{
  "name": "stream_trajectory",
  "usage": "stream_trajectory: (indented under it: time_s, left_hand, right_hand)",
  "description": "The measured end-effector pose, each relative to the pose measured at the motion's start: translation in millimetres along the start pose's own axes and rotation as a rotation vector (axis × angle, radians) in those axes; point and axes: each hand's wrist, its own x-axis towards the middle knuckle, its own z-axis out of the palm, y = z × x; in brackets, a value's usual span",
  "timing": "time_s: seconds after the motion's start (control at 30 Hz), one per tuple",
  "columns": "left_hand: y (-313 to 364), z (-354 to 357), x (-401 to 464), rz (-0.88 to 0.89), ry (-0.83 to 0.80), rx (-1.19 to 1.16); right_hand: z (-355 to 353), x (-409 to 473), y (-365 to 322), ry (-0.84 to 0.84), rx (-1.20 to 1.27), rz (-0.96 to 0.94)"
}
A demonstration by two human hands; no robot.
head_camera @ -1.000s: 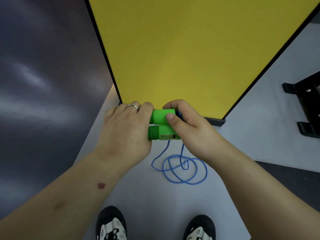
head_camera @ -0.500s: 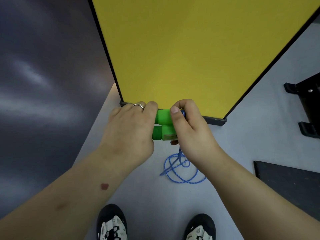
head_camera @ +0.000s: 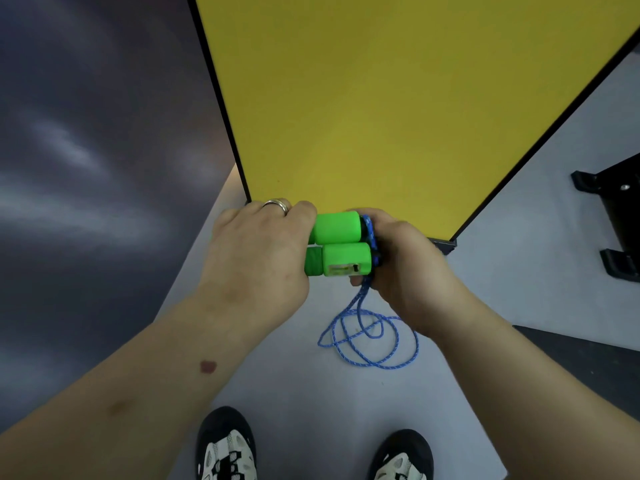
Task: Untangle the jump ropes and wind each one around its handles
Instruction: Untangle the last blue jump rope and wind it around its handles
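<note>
The left hand (head_camera: 258,252) reaches in from the lower left, knuckles up, its fingers (head_camera: 304,211) curled over the left ends of the two green handles (head_camera: 341,244), gripping them side by side. A silver ring (head_camera: 277,205) sits on one finger. The right hand (head_camera: 403,258) comes in from the lower right, its fingers wrapped round the right ends of the handles and pinching the blue rope (head_camera: 367,336) against them. The handles are held in the air just in front of the body, over the floor (head_camera: 294,386).

They are smooth, matte foam cylinders, the nearer one showing a small pale window. The rope is thin, braided and flecked with white; it drops from the right hand into loose overlapping loops on the pale grey floor.

Beyond the hands stands a yellow panel (head_camera: 381,98) edged in black. A black metal base (head_camera: 613,220) lies at the right, and two black-and-white shoes (head_camera: 227,445) show at the bottom.
</note>
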Motion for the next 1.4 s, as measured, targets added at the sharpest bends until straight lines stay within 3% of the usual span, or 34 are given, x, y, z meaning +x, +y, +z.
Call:
stream_trajectory:
  time_s: [0.07, 0.13, 0.2, 0.3, 0.37, 0.53, 0.63, 0.8, 0.93, 1.03, 1.1, 1.2, 1.27, 1.4]
  left_hand:
    - [-4, -2, 1, -0.023, 0.003, 0.002]
    - [-10, -3, 2, -0.042, -0.011, -0.004]
    - [-14, -4, 2, -0.038, -0.045, -0.023]
    - [-5, -10, 3, -0.019, -0.089, -0.073]
    - [4, -12, 2, -0.014, -0.097, -0.104]
    - [0, 0, 2, -0.077, -0.089, -0.011]
    - [-1, 3, 0, -0.099, -0.081, 0.014]
    - [0, 2, 2, -0.112, -0.073, 0.034]
    - [0, 2, 1, -0.117, -0.081, 0.034]
    - [1, 0, 0, -0.11, -0.068, 0.059]
    - [1, 0, -1, -0.091, -0.052, 0.057]
    - [7, 2, -3, -0.031, -0.032, 0.026]
    - [12, 3, -4, 0.007, -0.015, 0.007]
    - [13, 2, -2, 0.009, 0.051, 0.011]
  right_hand:
    - [-15, -4, -1, -0.12, 0.022, 0.069]
    - [-25, -11, 1, -0.143, -0.287, 0.035]
    - [-29, -12, 1, -0.001, -0.671, -0.038]
    - [-26, -2, 4, 0.2, -0.711, -0.137]
    - [-13, 3, 9, 0.137, -0.793, -0.142]
    - [23, -4, 34, -0.06, -1.282, -0.041]
    - [27, -17, 10, -0.098, -1.508, 0.065]
    - [28, -33, -44, -0.211, -1.686, 0.037]
    - [26, -32, -64, -0.237, -1.655, 0.03]
    - [9, -25, -56, -0.195, -1.486, 0.208]
    - [0, -22, -49, -0.07, -1.147, 0.26]
    - [6, -18, -37, 0.126, -0.413, 0.144]
    - [16, -14, -28, 0.131, -0.428, 0.039]
    - [30, -6, -22, 0.318, -0.54, -0.109]
